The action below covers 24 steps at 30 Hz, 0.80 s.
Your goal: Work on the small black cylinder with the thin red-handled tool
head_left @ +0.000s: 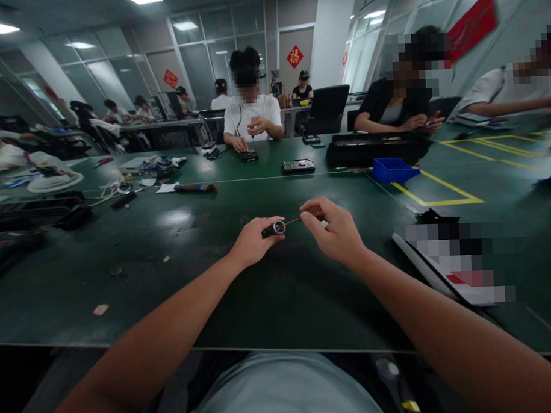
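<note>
My left hand (255,240) is closed round a short black cylinder (268,231) with a round, silver-rimmed end (279,228) that faces me. Between the fingers of my right hand (333,231) is a screwdriver with a reddish-brown handle (315,213). Its thin metal shaft (292,221) points left and its tip is at the rim of the cylinder; whether the tip goes inside, I cannot tell. Both hands are above the green table (260,291), near its middle. My fingers hide part of the cylinder and of the handle.
Ahead lie an opened hard drive (298,166), a blue bin (395,170) and a long black casing (377,149). A dark rod-shaped tool (196,187) and a white fan grille (55,181) are leftward. At right is a blurred-out flat item (453,266). Across the table a person (252,120) works.
</note>
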Motion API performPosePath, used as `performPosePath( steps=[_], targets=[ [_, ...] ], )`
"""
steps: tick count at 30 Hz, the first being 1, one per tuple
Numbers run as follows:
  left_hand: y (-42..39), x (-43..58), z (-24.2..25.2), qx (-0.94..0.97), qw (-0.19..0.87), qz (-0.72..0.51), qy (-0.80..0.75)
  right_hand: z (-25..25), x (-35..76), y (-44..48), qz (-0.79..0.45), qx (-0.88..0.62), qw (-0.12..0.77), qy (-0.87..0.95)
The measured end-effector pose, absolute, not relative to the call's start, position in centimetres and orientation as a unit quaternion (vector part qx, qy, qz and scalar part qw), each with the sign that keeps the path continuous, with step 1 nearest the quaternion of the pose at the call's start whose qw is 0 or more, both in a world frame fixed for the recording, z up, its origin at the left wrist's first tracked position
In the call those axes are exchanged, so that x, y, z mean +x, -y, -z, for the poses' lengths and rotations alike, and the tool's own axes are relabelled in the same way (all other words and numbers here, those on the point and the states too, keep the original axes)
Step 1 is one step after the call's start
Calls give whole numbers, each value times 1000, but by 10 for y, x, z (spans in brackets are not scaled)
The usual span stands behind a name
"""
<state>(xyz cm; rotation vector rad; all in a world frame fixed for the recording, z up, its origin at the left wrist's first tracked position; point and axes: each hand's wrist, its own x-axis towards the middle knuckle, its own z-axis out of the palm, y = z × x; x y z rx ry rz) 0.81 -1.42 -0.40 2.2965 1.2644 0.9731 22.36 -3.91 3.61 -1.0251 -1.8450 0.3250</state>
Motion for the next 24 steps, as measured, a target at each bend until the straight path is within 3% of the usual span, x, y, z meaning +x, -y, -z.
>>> performPosePath(
  steps=[24],
  targets=[
    [12, 6, 5, 805, 180, -335, -455, -39, 222, 43, -127, -440, 438, 774]
  ],
)
